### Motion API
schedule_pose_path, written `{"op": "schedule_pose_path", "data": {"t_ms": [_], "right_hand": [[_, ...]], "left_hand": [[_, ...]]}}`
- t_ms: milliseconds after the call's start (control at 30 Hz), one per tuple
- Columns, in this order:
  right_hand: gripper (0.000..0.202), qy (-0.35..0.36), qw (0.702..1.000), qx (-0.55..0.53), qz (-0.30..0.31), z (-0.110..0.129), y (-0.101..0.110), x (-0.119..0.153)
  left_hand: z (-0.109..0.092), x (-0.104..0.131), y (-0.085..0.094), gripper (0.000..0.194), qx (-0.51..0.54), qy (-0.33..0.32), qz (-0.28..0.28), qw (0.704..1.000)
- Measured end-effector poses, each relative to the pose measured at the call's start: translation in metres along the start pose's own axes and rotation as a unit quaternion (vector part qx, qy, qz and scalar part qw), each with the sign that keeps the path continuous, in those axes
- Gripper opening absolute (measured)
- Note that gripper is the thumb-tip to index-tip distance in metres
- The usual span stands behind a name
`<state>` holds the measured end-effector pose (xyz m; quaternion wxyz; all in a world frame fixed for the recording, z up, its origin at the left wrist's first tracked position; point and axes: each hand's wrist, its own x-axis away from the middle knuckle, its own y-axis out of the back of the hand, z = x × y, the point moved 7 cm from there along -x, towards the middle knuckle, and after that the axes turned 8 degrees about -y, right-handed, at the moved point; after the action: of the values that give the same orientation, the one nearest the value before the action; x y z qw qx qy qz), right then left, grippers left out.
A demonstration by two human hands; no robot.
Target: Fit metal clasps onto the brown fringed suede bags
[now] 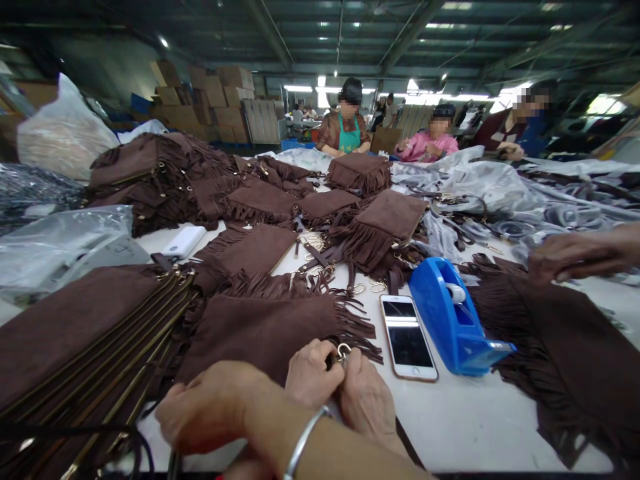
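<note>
Pinching a small gold-toned metal clasp (343, 351) between the curled fingers of left hand (314, 373) and right hand (367, 390), seemingly steadying it from both sides; working over a white tabletop (465, 420), beside a flat brown suede-like fringed pouch (265, 327), presumably lying there for easy reach.

Dark beamed ceiling (225, 40); bright strip lights (299, 89); cardboard boxes (235, 77) stacked left.

1. One camera sits on a person's head; it looks forward and down at a white table (465, 420);
2. It is very near a bare arm (270, 407), which looks big low down; a metal ring (345, 347) is a bit farther off;
3. It sees far too; past a worker in a green apron (350, 135), up to the roof (400, 40).
</note>
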<state>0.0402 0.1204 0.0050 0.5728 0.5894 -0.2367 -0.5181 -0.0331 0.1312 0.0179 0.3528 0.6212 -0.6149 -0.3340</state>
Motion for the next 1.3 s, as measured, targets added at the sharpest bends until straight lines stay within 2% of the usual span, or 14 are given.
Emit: {"op": "schedule_pose_path", "data": {"t_ms": [100,367,567,700,900,1033,1100,1200,1300], "right_hand": [[0.027,-0.081,0.995,0.053,-0.025,-0.022,0.006,0.01],[0.025,-0.1,0.99,0.096,-0.019,-0.019,0.002,0.009],[0.016,-0.09,0.99,0.104,-0.026,-0.017,0.004,0.015],[0.027,-0.074,0.993,0.088,-0.037,-0.015,0.011,0.026],[0.033,-0.03,0.998,0.018,-0.044,-0.024,0.024,0.031],[0.04,0.021,0.993,-0.083,-0.076,-0.032,0.025,0.024],[0.052,0.065,0.985,-0.153,-0.052,-0.024,0.015,0.015],[0.065,0.128,0.971,-0.2,-0.004,0.006,0.001,-0.001],[0.045,0.156,0.969,-0.194,-0.003,0.045,-0.004,-0.015]], "left_hand": [[0.001,0.001,0.005,0.016,0.021,0.018,-0.01,1.0],[0.003,-0.003,0.007,0.015,0.045,0.076,-0.01,0.996],[0.007,-0.001,0.007,0.02,0.068,0.073,-0.039,0.994],[0.01,-0.001,0.007,0.022,0.099,0.036,-0.049,0.993],[0.006,0.006,0.002,0.023,0.129,-0.071,-0.06,0.987],[0.003,0.018,-0.004,0.051,0.099,-0.145,-0.065,0.982],[0.003,0.022,-0.006,0.053,0.057,-0.182,-0.058,0.98],[0.007,0.028,-0.006,0.043,-0.002,-0.196,-0.055,0.979],[0.014,0.031,0.0,0.036,-0.022,-0.175,-0.063,0.982]]}}
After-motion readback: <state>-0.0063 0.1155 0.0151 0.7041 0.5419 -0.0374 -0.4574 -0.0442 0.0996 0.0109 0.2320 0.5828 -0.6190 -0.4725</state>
